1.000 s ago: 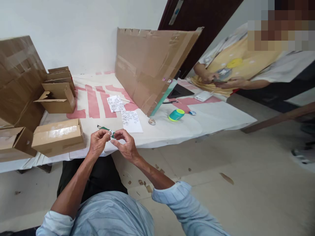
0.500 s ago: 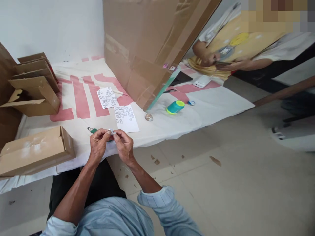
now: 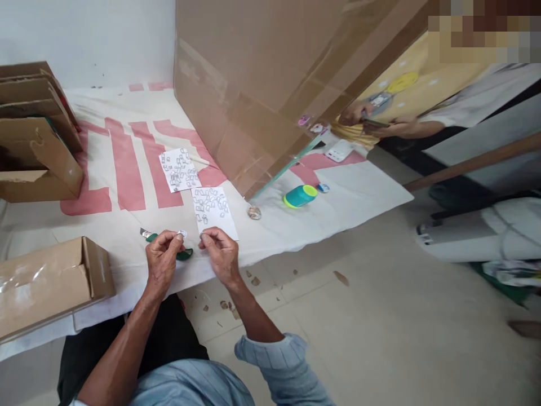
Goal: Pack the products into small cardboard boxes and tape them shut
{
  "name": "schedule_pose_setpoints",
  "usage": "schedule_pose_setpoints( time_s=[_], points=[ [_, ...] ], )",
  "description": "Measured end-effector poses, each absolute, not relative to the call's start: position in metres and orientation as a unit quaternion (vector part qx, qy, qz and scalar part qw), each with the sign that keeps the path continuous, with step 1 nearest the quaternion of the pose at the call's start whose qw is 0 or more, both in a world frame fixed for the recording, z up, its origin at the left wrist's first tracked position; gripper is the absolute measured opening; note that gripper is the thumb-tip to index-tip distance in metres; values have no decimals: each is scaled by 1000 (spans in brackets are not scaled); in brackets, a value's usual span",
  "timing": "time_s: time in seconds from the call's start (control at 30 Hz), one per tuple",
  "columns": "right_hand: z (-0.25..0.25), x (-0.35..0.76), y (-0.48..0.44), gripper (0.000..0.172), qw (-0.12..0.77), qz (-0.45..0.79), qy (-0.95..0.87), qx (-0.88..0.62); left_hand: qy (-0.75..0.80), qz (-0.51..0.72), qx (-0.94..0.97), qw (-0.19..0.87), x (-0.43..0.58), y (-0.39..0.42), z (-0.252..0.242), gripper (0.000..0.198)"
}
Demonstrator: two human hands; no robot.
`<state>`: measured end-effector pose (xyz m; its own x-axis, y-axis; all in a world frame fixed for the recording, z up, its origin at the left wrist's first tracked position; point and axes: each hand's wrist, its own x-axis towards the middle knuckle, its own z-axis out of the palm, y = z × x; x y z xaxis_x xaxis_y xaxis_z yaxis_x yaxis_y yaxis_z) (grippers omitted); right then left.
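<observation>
My left hand (image 3: 161, 264) pinches a small white paper piece (image 3: 182, 233) with a dark outline between thumb and fingertips. Beneath it lies a green utility knife (image 3: 185, 255), its blade end showing to the left and its middle hidden by the hand. My right hand (image 3: 224, 258) is apart from the left, thumb and fingers pressed together at the lower edge of a white sheet (image 3: 226, 225) of small outlined shapes. Whether that pinch holds anything cannot be made out. A second such sheet (image 3: 180, 169) lies just behind the first.
A tall cardboard panel (image 3: 253, 96) leans across the table (image 3: 270, 239). Cardboard boxes (image 3: 42, 282) stand at the left. A teal cylinder (image 3: 300, 196), a tape-like roll (image 3: 254, 212) and a white power strip (image 3: 339, 150) lie rightward. Another person's hands (image 3: 399, 125) hold a phone.
My hands have moved apart, after meeting at the small paper piece. It stays in my left hand, while my right hand is now off it to the right. The view has shifted.
</observation>
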<state>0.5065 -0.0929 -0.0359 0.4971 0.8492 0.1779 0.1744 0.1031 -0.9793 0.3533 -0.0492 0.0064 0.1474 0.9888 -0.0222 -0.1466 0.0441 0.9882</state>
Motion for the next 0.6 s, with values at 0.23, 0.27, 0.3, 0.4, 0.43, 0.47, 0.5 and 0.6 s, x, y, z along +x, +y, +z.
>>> schedule_pose_setpoints(
  time_s=[0.23, 0.27, 0.3, 0.4, 0.43, 0.47, 0.5, 0.6],
  points=[
    [-33, 599, -52, 16, 405, 98, -598, -684, 416, 456, 524, 586, 343, -46, 6, 34],
    [-32, 606, -47, 16, 369, 88, -619, -688, 415, 452, 529, 586, 342, -46, 5, 34],
    [-31, 612, -42, 16, 335, 81, -635, -691, 413, 448, 536, 584, 342, -47, 5, 34],
    [-29, 621, -31, 18, 254, 66, -669, -695, 408, 441, 552, 578, 340, -48, 3, 35],
    [-28, 622, -29, 19, 234, 64, -677, -695, 408, 440, 555, 576, 340, -48, 3, 35],
    [-27, 623, -27, 19, 218, 64, -684, -693, 407, 439, 556, 576, 339, -48, 2, 35],
    [-26, 623, -25, 19, 205, 65, -690, -691, 406, 438, 557, 577, 339, -48, 2, 34],
    [-25, 624, -22, 17, 180, 71, -702, -686, 400, 437, 561, 578, 338, -47, -1, 30]
  ],
)
